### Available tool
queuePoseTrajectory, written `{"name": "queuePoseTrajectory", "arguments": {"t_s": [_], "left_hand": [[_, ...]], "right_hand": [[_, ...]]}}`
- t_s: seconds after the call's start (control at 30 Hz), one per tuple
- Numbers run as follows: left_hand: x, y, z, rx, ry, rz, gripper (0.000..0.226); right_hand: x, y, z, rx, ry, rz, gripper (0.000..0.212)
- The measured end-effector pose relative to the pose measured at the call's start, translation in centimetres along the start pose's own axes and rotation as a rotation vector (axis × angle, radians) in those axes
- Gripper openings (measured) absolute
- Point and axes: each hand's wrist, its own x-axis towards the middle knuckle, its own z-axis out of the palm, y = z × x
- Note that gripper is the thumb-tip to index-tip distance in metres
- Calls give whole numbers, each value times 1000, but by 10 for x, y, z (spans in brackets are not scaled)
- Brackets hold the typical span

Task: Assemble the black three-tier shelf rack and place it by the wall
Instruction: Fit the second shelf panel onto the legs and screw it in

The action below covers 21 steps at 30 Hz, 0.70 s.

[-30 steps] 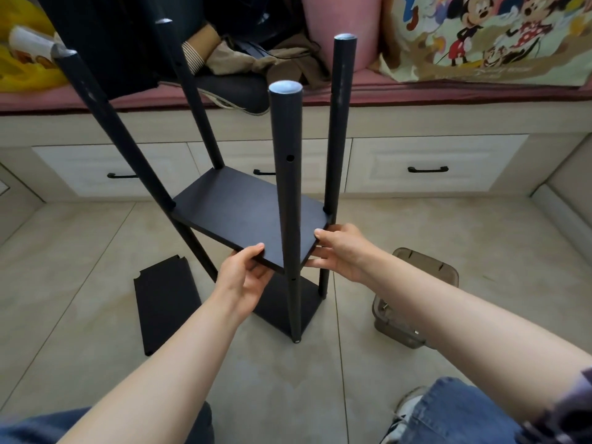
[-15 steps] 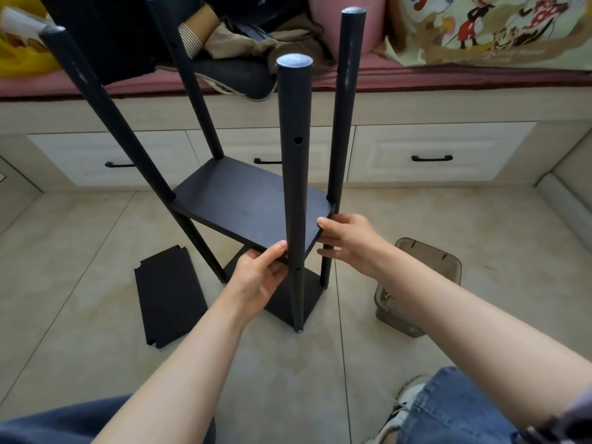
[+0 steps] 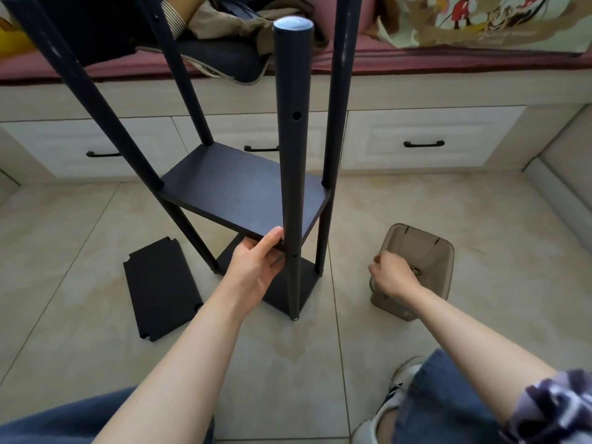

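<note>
The black rack stands on the tile floor with four upright poles, the nearest pole (image 3: 293, 155) right in front of me. Its bottom shelf (image 3: 288, 291) sits at floor level and a middle shelf (image 3: 243, 193) hangs between the poles. My left hand (image 3: 256, 267) grips the near edge of the middle shelf, thumb on top, just left of the nearest pole. My right hand (image 3: 392, 277) reaches into a brown translucent box (image 3: 426, 245) on the floor to the right, fingers curled downward; whether it holds anything is hidden. A loose black shelf board (image 3: 160, 290) lies flat to the left.
A window bench with white drawers (image 3: 423, 144) and a pink cushion piled with clothes and bags runs along the back. My knees in jeans and a shoe (image 3: 389, 402) fill the bottom of the view. A low ledge (image 3: 557, 193) borders the right side.
My right hand has left the shelf's right corner and dropped into the brown box. My left hand has slid right along the shelf edge toward the nearest pole. The view moved closer.
</note>
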Motion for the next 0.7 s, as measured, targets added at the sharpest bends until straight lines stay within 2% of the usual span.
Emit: {"name": "queuePoseTrajectory", "arguments": {"t_s": [0.17,0.23,0.33,0.47,0.6,0.7], "left_hand": [[1,-1,-1,-23,-3,-6,41],[1,-1,-1,-23,-5,-4,42],[2,-1,-2,-23,-10,-5,42],[1,-1,-2,-40,-29,-14,39],[0,-2,-2,-52,-32,-10,41],[-1,-1,-2,-46,-25,-6,37]], "right_hand": [[-9,36,28,-114,-201,166,60],[-12,37,38,-155,-217,154,54],[-15,35,46,-178,-167,108,31],[-18,40,49,-167,-132,44,30],[-26,36,56,-171,-180,-6,18],[-34,29,64,-177,-240,-57,16]]}}
